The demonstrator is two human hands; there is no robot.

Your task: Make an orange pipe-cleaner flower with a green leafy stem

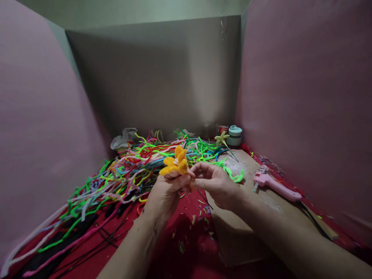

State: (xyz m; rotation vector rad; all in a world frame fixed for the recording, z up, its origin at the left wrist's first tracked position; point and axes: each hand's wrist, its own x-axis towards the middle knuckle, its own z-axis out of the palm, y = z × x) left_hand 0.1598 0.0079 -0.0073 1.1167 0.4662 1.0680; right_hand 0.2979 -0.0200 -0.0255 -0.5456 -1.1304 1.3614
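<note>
Here both hands (pixel 190 182) pinch an orange flower (pixel 176 162), pipe cleaners (pixel 130 166) heaped behind.

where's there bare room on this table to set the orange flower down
Bare cardboard sheet between the right hand and the pink glue gun; red cloth between the forearms, scrap-flecked. Crowded left: the pipe-cleaner pile.

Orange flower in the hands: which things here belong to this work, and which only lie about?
In use: orange flower, left hand, right hand.
Lying about: pipe cleaners, glue gun, pale flower, round tub, cardboard.
</note>
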